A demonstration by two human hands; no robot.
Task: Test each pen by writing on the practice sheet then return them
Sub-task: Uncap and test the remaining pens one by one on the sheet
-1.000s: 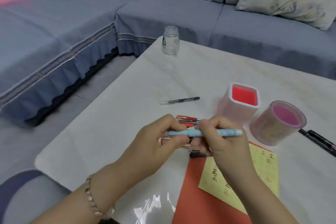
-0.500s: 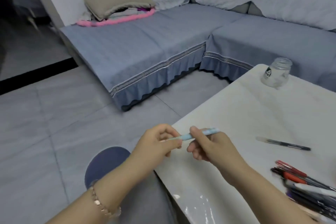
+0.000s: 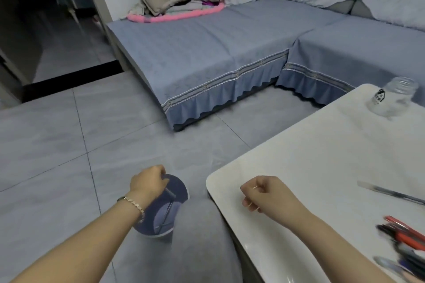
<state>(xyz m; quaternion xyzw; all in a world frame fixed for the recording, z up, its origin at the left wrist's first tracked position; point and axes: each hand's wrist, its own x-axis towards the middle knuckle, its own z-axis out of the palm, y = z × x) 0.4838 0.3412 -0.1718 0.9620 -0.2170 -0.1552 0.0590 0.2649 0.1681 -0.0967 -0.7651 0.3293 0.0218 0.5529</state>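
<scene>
My left hand (image 3: 147, 180) hangs over a round blue-grey bin (image 3: 158, 231) on the floor, left of the table, with its fingers curled. A short dark pen-like piece (image 3: 169, 192) sticks out just under those fingers, and a thin stick (image 3: 166, 213) lies inside the bin. Whether the fingers still hold the piece is hidden. My right hand (image 3: 262, 193) rests as a loose fist on the white table (image 3: 322, 163) near its corner, with nothing visible in it. A clear-and-black pen (image 3: 391, 194) lies alone on the table. Several red and dark pens (image 3: 404, 239) are piled at the right edge.
A clear glass jar (image 3: 391, 99) stands at the table's far corner. A blue-covered corner sofa (image 3: 207, 53) runs behind, with folded bedding (image 3: 179, 0) on it. Grey tiled floor (image 3: 57, 145) lies to the left.
The view swung left, away from the holders and sheet. My hands parted: the left moved down over the bin and the right stayed at the table corner. The light-blue pen is gone from between them.
</scene>
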